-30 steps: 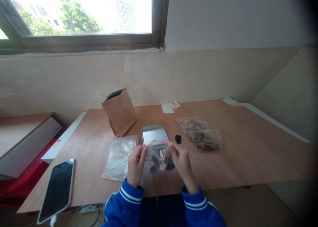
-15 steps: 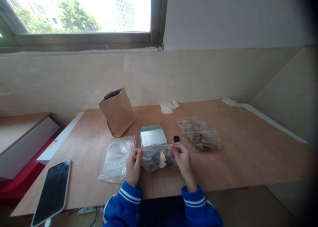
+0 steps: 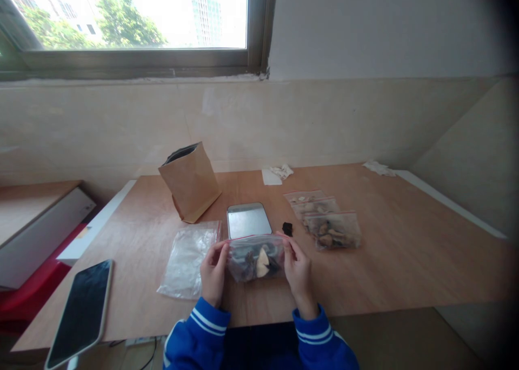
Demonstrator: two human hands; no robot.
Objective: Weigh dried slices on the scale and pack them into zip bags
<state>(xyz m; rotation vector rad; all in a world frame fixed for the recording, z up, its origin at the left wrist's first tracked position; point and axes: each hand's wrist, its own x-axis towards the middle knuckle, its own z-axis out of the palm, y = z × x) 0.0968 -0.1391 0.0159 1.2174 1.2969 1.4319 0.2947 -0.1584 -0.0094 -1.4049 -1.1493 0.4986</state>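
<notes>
A clear zip bag (image 3: 247, 270) with a red seal strip hangs between my two hands, with dark pieces and one pale slice inside. My left hand (image 3: 214, 270) pinches its upper left corner, and my right hand (image 3: 299, 267) grips the upper right corner. Just behind the bag lies a flat silver-topped scale (image 3: 248, 220). A small dark piece (image 3: 287, 229) rests to the right of the scale. Under and beside my left hand are empty clear zip bags (image 3: 184, 267). Several filled zip bags (image 3: 334, 230) overlap on the right, holding brownish dried pieces.
An open brown paper bag (image 3: 191, 183) stands tilted at the back left. A tablet or large phone (image 3: 83, 310) sits at the table's left front edge. Crumpled white tissue (image 3: 281, 171) and another scrap (image 3: 379, 168) lie along the wall side of the wooden table (image 3: 405, 251).
My right hand has shifted its hold along the bag's top edge, its fingers now closer around the corner. Both hands still keep the bag stretched at nearly the same place.
</notes>
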